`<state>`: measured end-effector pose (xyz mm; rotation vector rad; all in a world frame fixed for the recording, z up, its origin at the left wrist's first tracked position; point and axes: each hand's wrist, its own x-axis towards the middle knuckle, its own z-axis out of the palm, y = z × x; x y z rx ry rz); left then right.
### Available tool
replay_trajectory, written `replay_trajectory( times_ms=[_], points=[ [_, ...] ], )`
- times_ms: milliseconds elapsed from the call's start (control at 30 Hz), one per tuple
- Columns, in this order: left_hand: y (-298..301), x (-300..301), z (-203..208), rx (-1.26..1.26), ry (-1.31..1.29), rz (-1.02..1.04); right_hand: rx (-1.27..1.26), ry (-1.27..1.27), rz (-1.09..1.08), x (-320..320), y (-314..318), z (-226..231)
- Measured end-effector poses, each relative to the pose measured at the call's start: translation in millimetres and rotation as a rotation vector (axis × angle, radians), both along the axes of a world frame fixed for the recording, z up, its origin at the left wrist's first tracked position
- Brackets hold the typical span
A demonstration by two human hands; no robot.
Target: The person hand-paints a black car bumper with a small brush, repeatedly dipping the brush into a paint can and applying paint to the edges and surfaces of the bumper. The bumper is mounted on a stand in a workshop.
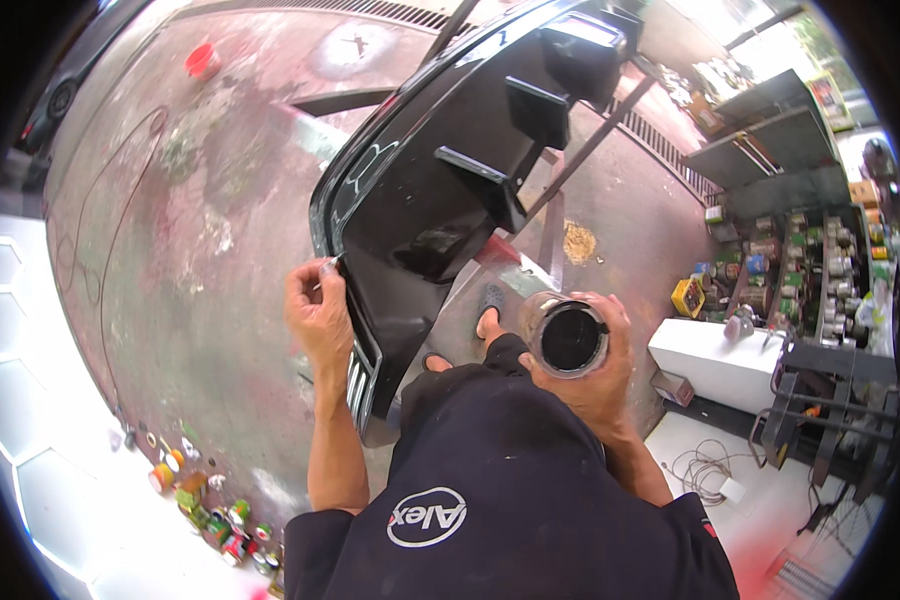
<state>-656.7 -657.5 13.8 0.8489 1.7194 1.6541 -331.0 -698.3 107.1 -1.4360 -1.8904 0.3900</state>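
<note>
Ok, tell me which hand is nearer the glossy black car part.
Left. The left hand is right at the left edge of the car part; the right hand is apart from it, toward the picture's lower right, holding a cup.

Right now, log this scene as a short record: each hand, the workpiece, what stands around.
Left hand: at the edge of the black panel, fingers bent; anything pinched there is too small to tell
Right hand: grip around a clear cup with dark contents
Workpiece: glossy black panel with raised fins, ahead of the person
Floor, upper left: red bucket
Right side: shelves with many cans
Lower left: assorted small cans
</note>
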Motion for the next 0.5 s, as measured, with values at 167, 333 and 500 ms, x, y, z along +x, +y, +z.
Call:
replay_trajectory(
  times_ms=[167, 333, 500],
  points=[
    [-1.3, 2.1, -2.5, 0.125, -0.039, 0.046, -0.007, 0.002, -0.019, 7.8, -4.5, 3.7],
    [-16.4, 18.6, 20.0, 0.161, 0.035, 0.129, -0.014, 0.012, -0.062, 31.4, -10.0, 0.9],
    [-31.1, 69.4, 54.8, 0.205, 0.028, 0.165, -0.007, 0.068, -0.077, 64.2, -4.6, -11.0]
  ],
)
